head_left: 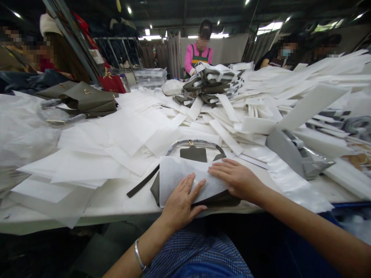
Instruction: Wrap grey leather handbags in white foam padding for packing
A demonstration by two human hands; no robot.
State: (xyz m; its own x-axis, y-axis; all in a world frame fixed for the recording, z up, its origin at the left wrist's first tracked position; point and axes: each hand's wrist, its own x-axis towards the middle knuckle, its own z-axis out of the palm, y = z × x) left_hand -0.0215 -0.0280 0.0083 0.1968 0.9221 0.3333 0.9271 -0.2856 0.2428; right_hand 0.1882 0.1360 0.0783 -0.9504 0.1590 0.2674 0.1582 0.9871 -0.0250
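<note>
A dark olive handbag [155,188] lies on the table close to its front edge, mostly covered by a white sheet [174,173]. Flat on that sheet rests my left hand [182,199], fingers spread. My right hand [236,177] presses on the sheet's right end with its fingers stretched out. Beyond the sheet, the bag's wrapped handle [174,146] arches up, with a small gold-coloured fitting. An olive flap [193,155] shows beneath the handle. A dark strap [145,180] sticks out to the left.
Loose white sheets [92,164] cover the left of the table. White foam strips [226,135] and stacked, wrapped bags [214,83] lie farther back. More olive bags [87,96] sit back left; a grey bag piece [290,154] stands right. A person in pink [189,58] works across the table.
</note>
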